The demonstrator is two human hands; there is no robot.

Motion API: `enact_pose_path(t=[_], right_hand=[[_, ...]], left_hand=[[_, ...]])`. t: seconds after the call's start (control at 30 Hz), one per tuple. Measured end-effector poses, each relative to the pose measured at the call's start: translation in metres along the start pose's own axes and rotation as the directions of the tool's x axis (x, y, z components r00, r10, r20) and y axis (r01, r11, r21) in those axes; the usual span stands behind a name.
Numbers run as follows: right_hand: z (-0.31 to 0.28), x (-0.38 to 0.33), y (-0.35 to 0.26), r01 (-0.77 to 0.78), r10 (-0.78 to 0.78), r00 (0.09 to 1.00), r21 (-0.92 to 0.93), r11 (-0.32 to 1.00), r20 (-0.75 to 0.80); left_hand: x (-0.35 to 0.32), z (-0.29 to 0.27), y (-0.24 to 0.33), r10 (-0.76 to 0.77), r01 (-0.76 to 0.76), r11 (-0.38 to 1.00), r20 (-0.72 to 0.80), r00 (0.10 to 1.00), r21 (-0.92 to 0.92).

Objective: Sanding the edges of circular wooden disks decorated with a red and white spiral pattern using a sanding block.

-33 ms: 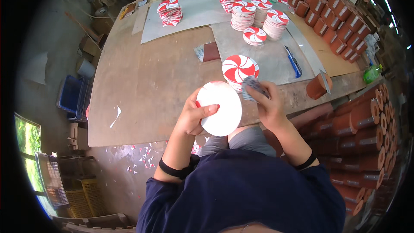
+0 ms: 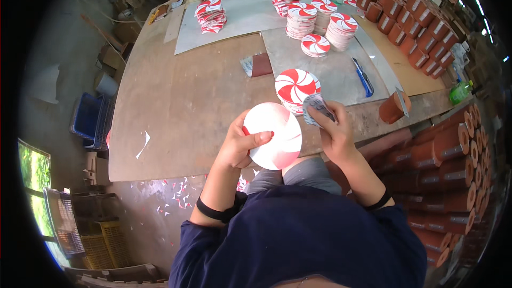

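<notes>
Several stacks of round swirl discs [image 2: 301,25] on the bench [image 2: 181,101] look finished, while the jagged-edged pile [image 2: 210,17] seems not yet rounded; the held disc [image 2: 282,141] is apparently partway through. It appears over the bench's near edge, the left hand [image 2: 236,141] closed around its side, thumb on its face. The right hand [image 2: 338,130] pinches a folded grey sheet [image 2: 313,111] near its rim. Since the earlier frame, the held disc is tilted differently, showing pink where it glared white, and the sheet shows more face
</notes>
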State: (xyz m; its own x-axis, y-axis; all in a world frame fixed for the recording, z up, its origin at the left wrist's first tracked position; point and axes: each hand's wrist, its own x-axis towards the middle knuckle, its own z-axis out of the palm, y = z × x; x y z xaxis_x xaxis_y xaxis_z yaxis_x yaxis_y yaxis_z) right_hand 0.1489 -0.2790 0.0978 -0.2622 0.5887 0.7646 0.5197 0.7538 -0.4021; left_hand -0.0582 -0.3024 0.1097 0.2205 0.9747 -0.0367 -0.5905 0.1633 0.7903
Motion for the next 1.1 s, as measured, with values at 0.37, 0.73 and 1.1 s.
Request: enact_pose_path(t=[0.37, 0.73, 1.1], right_hand=[[-0.004, -0.006, 0.008, -0.072, 0.065, 0.995, 0.106, 0.992, 0.073], [-0.028, 0.026, -0.019, 0.042, -0.034, 0.997, 0.124, 0.991, -0.063], [-0.013, -0.003, 0.050, -0.328, 0.323, 0.943, -0.049, 0.943, -0.083]], left_hand=[[-0.016, 0.004, 0.011, 0.122, -0.133, 0.940, 0.054, 0.991, 0.315], [-0.018, 0.010, 0.021, 0.170, -0.218, 0.807, 0.137, 0.976, 0.550], [-0.002, 0.005, 0.010, 0.157, -0.140, 0.980, -0.112, 0.981, 0.143]])
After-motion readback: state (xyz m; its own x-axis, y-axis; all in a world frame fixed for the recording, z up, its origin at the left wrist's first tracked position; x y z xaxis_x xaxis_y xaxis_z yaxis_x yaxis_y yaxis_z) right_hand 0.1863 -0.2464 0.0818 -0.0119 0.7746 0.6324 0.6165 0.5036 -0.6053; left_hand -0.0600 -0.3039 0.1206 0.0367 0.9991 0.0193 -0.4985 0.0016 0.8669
